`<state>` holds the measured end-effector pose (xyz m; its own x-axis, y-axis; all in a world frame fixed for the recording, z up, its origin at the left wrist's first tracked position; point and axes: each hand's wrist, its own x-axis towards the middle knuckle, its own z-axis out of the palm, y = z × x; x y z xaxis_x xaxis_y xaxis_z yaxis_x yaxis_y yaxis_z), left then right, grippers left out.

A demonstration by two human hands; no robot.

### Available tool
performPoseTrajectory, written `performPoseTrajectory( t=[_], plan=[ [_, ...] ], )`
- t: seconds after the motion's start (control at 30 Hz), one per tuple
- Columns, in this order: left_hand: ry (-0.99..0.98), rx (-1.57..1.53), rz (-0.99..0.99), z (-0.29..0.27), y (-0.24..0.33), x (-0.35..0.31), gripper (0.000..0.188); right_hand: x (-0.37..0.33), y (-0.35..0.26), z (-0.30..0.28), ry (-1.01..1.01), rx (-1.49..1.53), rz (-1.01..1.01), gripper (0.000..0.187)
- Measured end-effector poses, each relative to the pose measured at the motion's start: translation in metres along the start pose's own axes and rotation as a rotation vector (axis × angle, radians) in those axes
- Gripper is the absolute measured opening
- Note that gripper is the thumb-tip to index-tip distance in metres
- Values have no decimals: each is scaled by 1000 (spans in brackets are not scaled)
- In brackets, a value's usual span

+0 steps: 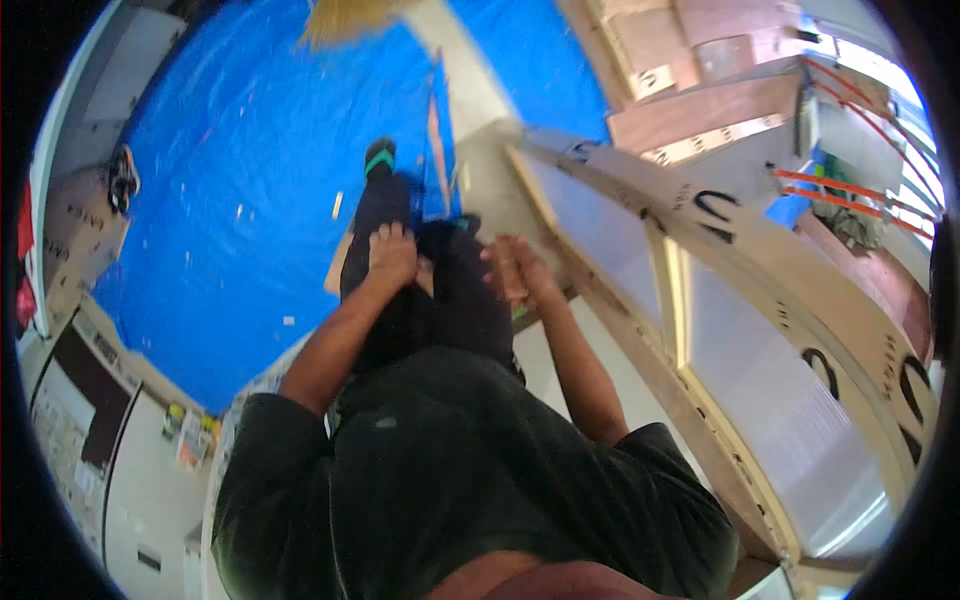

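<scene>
My left hand [392, 255] lies on my left thigh, close to the knee. Its fingers are spread flat on the dark trousers [465, 290], and it holds nothing. Beside my right knee, my right hand [520, 270] is raised with its palm partly turned inward. Its fingers look loosely bent and apart, a little blurred, with nothing visible in them. A blue sheet [250, 190] covers the floor under and ahead of my dark shoe [380, 157]. Behind my left hand a bit of brown board [337, 268] shows at my leg's edge.
On the right stands a wood-edged frame with translucent panels [740, 390], its edge covered with printed tan board [700, 205]. A straw broom head [350, 20] is at the far edge. Orange bars [830, 195] stand far right. A white cabinet [150, 480] is near left.
</scene>
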<state>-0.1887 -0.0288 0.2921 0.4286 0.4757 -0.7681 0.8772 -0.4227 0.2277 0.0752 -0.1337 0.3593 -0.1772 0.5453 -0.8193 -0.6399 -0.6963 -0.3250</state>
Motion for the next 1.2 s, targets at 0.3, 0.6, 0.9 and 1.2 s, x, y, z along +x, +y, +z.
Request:
performPoseTrajectory(
  t=[0.3, 0.6, 0.9, 1.2],
  plan=[
    [-150, 179, 269, 64, 0, 30, 21, 50, 27, -49, 120, -144, -62, 51],
    [-554, -293, 395, 5, -18, 88, 21, 178, -17, -62, -11, 14, -216, 69],
    [189, -1682, 116, 19, 0, 371, 45, 333, -20, -107, -92, -394, -525, 61],
    [378, -427, 558, 13, 37, 447, 39, 397, 6, -171, -81, -67, -411, 94]
  ],
)
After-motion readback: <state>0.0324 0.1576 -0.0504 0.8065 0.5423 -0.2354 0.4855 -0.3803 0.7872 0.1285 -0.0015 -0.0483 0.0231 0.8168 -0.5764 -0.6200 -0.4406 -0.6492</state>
